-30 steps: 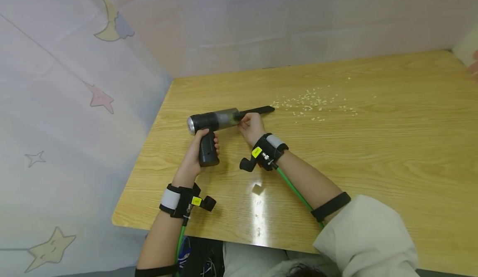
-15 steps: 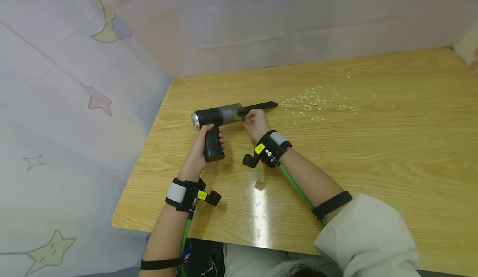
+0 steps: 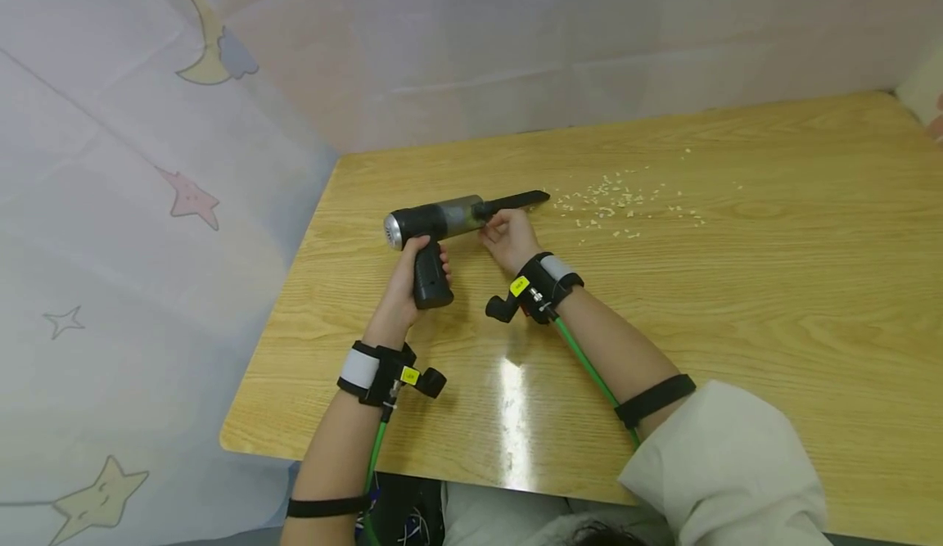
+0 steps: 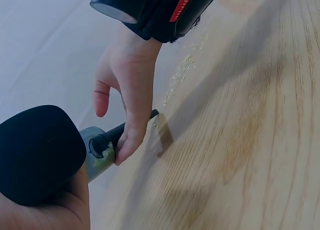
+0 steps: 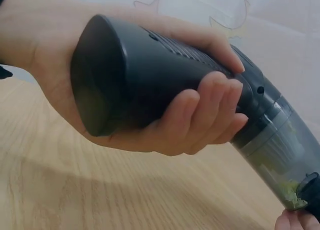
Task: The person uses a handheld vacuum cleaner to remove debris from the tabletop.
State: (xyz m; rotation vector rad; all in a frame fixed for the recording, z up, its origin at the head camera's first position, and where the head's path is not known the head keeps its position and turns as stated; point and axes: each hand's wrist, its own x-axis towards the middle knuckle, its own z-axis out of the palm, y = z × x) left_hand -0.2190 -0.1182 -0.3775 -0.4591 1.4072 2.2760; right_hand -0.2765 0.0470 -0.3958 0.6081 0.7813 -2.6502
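My left hand [image 3: 403,284] grips the black handle of a handheld vacuum cleaner [image 3: 430,218], its fingers wrapped round as the right wrist view shows. The clear dust cup [image 5: 280,155] holds pale yellow-green bits. A long black crevice nozzle [image 3: 519,200] points right, its tip beside scattered pale flakes [image 3: 611,200]. My right hand [image 3: 512,241] is at the nozzle's base. In the left wrist view, that hand's fingers [image 4: 131,140] reach down fairly straight and touch the cup's end, while its thumb [image 4: 101,100] hangs apart.
The wooden table [image 3: 663,325] carries the flakes, densest near the nozzle tip and sparser to the right. A printed cloth wall [image 3: 479,47] rises along its back and left sides. Both wrists wear camera straps with green cables [image 3: 589,366].
Both hands and the vacuum cleaner have moved slightly right and away from me. The nozzle tip has shifted a little toward the back of the table. The flakes look much the same.
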